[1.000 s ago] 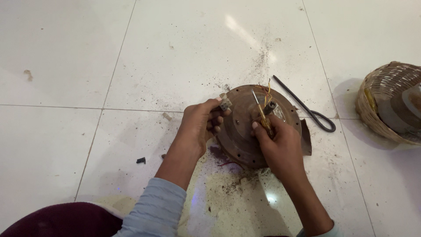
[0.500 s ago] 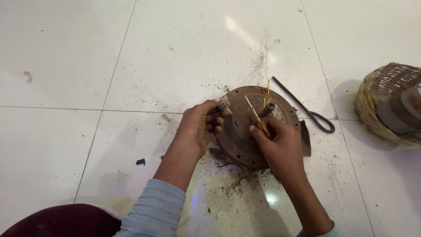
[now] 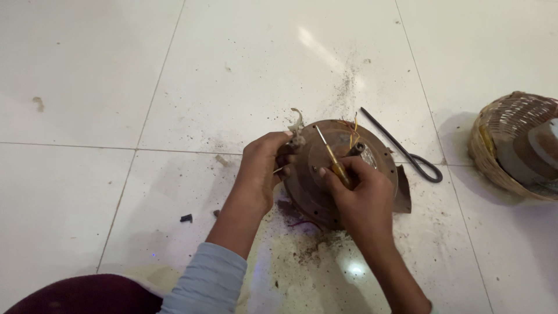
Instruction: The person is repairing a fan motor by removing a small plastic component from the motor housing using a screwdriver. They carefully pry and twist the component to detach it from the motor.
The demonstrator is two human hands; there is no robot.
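A round rusty brown metal motor housing [image 3: 372, 152] lies on the white tiled floor, with thin yellow and red wires [image 3: 352, 132] sticking up near its middle shaft. My left hand [image 3: 261, 171] grips its left rim, next to a scrap of pale cloth [image 3: 297, 129]. My right hand [image 3: 359, 197] rests on the housing and holds a yellow-handled screwdriver [image 3: 331, 156], whose metal blade points up and left toward the rim by my left fingers.
A black cord loop [image 3: 407, 152] lies on the floor right of the housing. A woven basket [image 3: 494, 152] holding a round metal part stands at the right edge. Dark dirt and small debris [image 3: 186, 218] are scattered around on the tiles.
The screwdriver has swung from near the housing's middle toward the left rim, and my right hand has shifted slightly left with it. My left hand keeps its hold on the rim.
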